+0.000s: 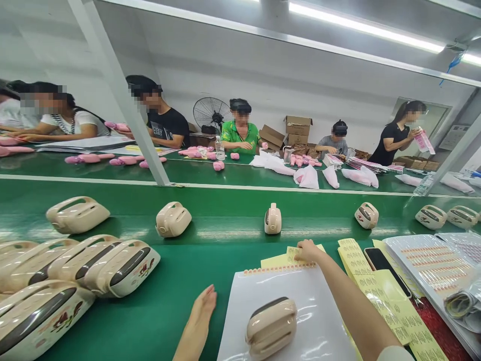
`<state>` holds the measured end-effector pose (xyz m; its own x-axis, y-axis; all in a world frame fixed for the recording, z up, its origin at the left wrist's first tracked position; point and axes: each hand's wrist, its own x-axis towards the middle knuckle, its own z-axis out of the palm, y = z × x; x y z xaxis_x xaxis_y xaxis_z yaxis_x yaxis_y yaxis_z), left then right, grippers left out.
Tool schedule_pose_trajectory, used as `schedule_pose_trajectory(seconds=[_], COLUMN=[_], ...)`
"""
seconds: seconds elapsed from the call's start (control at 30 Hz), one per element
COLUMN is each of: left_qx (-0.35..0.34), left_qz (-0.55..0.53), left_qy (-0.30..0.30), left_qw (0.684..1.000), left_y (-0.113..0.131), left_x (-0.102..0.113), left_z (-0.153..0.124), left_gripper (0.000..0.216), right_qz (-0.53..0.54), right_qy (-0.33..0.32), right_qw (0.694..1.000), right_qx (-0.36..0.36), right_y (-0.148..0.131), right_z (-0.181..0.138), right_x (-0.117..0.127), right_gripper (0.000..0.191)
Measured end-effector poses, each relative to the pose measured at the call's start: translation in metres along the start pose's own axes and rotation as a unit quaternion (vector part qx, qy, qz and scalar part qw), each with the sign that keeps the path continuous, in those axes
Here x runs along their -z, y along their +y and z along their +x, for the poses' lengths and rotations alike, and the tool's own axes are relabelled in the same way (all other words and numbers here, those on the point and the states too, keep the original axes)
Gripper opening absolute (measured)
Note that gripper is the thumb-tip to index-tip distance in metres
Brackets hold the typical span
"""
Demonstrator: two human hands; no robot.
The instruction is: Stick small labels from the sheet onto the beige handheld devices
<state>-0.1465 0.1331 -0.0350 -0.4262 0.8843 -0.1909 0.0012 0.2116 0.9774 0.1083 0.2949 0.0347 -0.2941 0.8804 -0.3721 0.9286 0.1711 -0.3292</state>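
Observation:
My right hand (307,250) reaches forward and rests with curled fingers on a yellow sticker sheet (278,259) at the far edge of a white sheet (311,301). A cream handheld device (271,327) lies on that white sheet, just in front of me. My left hand (201,310) lies flat on the green belt (169,301), fingers stretched out, left of the white sheet and empty. Several cream devices (108,265) are piled at the left.
More cream devices (272,219) ride spaced along the belt beyond. Yellow backing strips (391,301), a black phone (385,268) and sticker sheets (432,260) lie at the right. Several people work across the far table with pink items (128,160); a metal post (128,100) stands left.

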Motion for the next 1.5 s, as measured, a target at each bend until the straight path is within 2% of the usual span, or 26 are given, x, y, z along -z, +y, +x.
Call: schedule_pose_trajectory(seconds=[0.17, 0.4, 0.57, 0.77, 0.97, 1.13, 1.3, 1.5], left_qx=[0.045, 0.070, 0.091, 0.114, 0.127, 0.129, 0.118, 0.100], left_qz=[0.007, -0.020, -0.088, -0.138, -0.155, -0.146, -0.129, -0.128], left_qy=[-0.080, -0.172, -0.173, -0.217, -0.211, -0.202, -0.193, -0.210], left_qw=[0.996, 0.982, 0.977, 0.960, 0.957, 0.960, 0.965, 0.964], left_y=[0.025, 0.056, 0.057, 0.053, 0.046, 0.040, 0.038, 0.045], left_x=[-0.011, -0.017, -0.033, -0.043, -0.042, -0.042, -0.041, -0.032], left_z=[0.021, 0.019, 0.014, 0.009, 0.012, 0.017, 0.019, 0.012], left_gripper=[0.093, 0.036, 0.045, 0.061, 0.056, 0.050, 0.041, 0.045], right_qz=[0.039, 0.087, 0.125, 0.184, 0.260, 0.324, 0.374, 0.400], right_qy=[-0.037, -0.026, -0.027, -0.004, 0.085, 0.190, 0.293, 0.388], right_qw=[0.998, 0.996, 0.992, 0.983, 0.961, 0.926, 0.880, 0.830], right_qx=[0.025, 0.026, 0.017, -0.003, -0.029, -0.038, -0.012, 0.032], right_y=[0.008, 0.015, 0.014, 0.019, 0.038, 0.061, 0.082, 0.107], right_z=[-0.011, -0.021, -0.020, -0.021, -0.018, -0.025, -0.051, -0.097], right_x=[0.012, 0.018, 0.017, 0.020, 0.032, 0.055, 0.083, 0.112], right_gripper=[0.026, 0.027, 0.027, 0.025, 0.025, 0.021, 0.018, 0.034])
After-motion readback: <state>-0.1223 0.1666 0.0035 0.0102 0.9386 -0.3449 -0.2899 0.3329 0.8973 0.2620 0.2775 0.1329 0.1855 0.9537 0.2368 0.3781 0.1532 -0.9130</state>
